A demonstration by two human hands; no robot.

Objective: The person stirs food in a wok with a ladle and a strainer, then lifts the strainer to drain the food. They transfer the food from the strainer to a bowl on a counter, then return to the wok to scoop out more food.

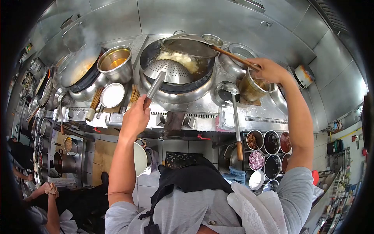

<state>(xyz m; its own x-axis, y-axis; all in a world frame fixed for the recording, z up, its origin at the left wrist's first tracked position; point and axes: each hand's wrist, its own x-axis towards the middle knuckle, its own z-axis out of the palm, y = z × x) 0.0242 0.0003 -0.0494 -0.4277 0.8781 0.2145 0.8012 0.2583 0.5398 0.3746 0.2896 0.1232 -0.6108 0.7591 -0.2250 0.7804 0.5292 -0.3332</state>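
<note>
The person's left hand (136, 117) grips a perforated ladle (167, 71) and the right hand (269, 71) a wooden-handled strainer (189, 47), their heads over the wok (177, 88) at twelve o'clock.

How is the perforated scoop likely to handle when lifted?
The perforated scoop looks metal, so it is probably stiff. Its broad head lies well beyond the left hand on the handle, so it likely feels head-heavy.

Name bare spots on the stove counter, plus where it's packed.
Bare: narrow strip between the burner collar and slotted vent; patch right of the ladle handle, in front of the right pot. Packed: left of the wok, with steel pot, white-filled bowl and stick bundles.
</note>
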